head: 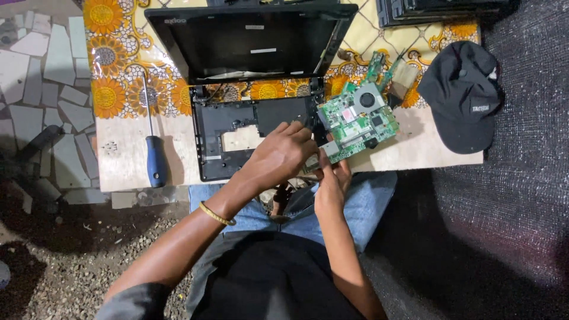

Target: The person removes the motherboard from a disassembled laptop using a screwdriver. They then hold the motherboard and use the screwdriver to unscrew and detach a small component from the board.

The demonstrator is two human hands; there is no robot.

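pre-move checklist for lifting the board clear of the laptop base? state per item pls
1. Right hand grips green board at its near edge: ok.
2. Left hand steadies laptop base: ok.
3. Board raised off the base on its right side: ok.
4. Cables from board to base all free: cannot tell, hands hide the joint.
5. Screwdriver lies left of the base, out of the way: ok.
6. Landing spot right of the board: not ok, cap and small parts lie there.
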